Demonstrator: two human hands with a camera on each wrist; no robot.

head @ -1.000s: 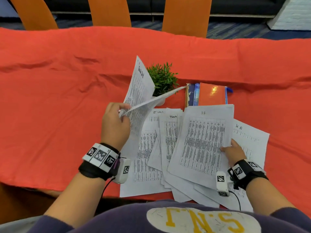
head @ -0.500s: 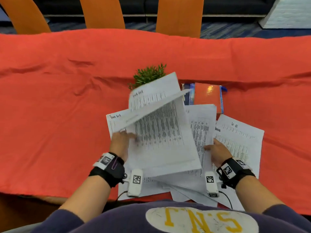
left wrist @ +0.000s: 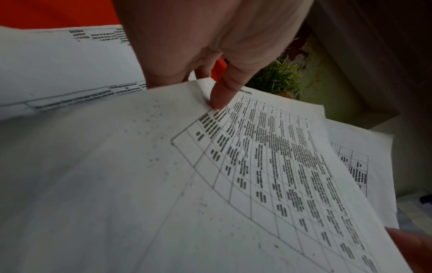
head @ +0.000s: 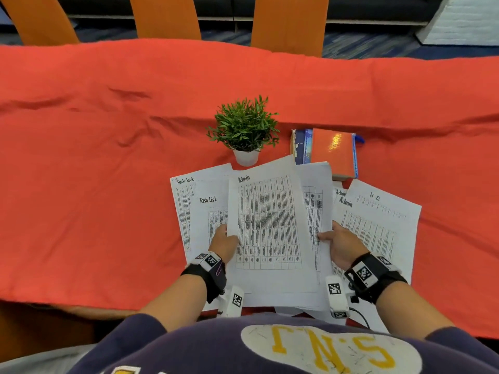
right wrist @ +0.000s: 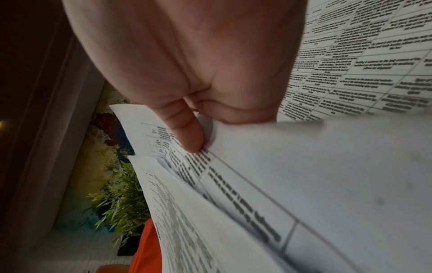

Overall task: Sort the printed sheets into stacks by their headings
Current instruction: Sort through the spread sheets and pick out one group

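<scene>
A printed sheet headed Admin (head: 267, 225) is on top of the pile at the table's near edge. My left hand (head: 225, 236) pinches its left edge, with the thumb (left wrist: 219, 96) on top of the sheet (left wrist: 257, 166). My right hand (head: 328, 236) grips the right edge of a few sheets (head: 314, 209) just under it, thumb (right wrist: 184, 133) on the paper (right wrist: 304, 166). Two Task list sheets (head: 186, 206) lie at the left. More Admin sheets (head: 361, 230) and an HR sheet (head: 386, 203) lie at the right.
A small potted plant (head: 244, 125) stands just behind the papers. Beside it lies a stack of books with an orange cover (head: 330, 152). The red tablecloth (head: 94, 184) is bare to the left, right and far side. Orange chairs (head: 164, 17) line the far edge.
My left hand brought the raised sheets from the left down over the pile. An Admin sheet now lies on top, and Task list sheets show at the left. My right hand now grips a paper edge.
</scene>
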